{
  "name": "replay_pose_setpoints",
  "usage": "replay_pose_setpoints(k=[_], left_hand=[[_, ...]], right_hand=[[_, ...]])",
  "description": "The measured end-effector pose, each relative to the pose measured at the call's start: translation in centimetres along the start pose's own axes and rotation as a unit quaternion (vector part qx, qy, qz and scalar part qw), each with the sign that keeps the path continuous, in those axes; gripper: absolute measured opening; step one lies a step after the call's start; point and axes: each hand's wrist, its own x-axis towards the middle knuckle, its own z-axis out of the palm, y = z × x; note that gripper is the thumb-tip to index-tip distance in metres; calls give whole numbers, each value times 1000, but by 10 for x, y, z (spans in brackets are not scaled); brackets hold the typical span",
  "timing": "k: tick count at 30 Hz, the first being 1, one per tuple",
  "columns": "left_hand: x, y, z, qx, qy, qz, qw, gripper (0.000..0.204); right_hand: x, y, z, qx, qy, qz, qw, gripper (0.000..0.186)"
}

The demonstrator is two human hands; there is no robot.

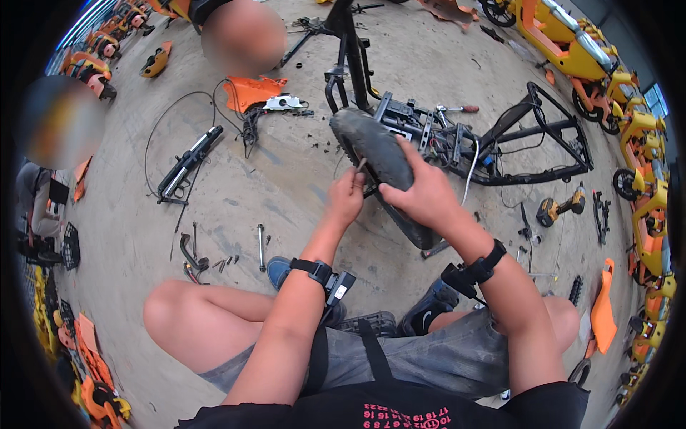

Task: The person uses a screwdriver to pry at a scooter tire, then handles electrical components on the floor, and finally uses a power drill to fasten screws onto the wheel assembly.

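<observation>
A dusty black, long rounded part (371, 146), which looks like a scooter seat or a wheel seen edge-on, stands tilted in front of me. My right hand (429, 194) grips its right side, thumb on the near face and fingers over the edge. At its left side my left hand (346, 194) is closed in a pinch against the underside. What those fingers hold is too small to make out. Just beyond the part lies a stripped black scooter frame (529, 129) with wires and brackets on it.
A yellow-black cordless drill (561, 207) and a red-handled ratchet (461, 109) lie to the right. Left are a fork-like shock part (189, 164), an orange panel (254, 91) and a long bolt (261, 247). Yellow scooters (561, 39) line the right side. Another person stands far left.
</observation>
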Motion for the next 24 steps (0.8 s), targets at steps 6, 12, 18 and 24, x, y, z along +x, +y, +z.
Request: replay_pose_setpoints(k=[6,12,18,24], left_hand=[[-42,-73,-22,-175,65,-54,981,44],[-39,-40,-21,-28,102,-6,994,37],[-24,-13,-11,74,78,-22,994,15],[9,46,-11,163,37,-15,986,21]], right_hand=[[-24,-45,61,-82,-65,-53,993,93],[-12,-39,41,-84,-96,-44,991,94],[2,-23,4,-42,-105,-12,993,96],[16,20,-22,52,-35,11,998,95]])
